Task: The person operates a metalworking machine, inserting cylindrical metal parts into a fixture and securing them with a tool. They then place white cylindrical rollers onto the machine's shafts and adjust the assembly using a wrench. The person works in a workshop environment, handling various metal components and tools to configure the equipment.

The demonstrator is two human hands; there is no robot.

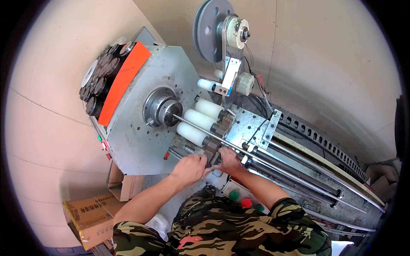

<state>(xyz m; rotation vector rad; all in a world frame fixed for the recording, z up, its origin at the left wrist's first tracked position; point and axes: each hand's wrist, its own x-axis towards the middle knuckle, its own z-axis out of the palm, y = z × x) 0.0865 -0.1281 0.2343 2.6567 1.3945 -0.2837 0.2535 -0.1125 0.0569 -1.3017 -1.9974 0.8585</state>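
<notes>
Both of my hands meet at a dark metal roller bracket (212, 150) on the front of a grey winding machine. My left hand (191, 170) is closed at the bracket's lower left, its fingertips bent and pressed together. What they pinch is hidden. My right hand (229, 160) curls round the bracket's right side, thumb toward the left hand. Just beyond the bracket lies the nearest white roller (191, 134), with a second white roller (200, 119) and a third white roller (209, 108) behind it. A long steel rod (198, 127) runs from the chuck (170, 113) past my right hand.
The grey machine housing (136, 94) with an orange rim (124, 85) stands at the left. Guide rails (316, 166) extend to the right. A grey reel (210, 32) rises at the back. Below my right forearm sits a button box (243, 198). Cardboard boxes (92, 213) stand lower left.
</notes>
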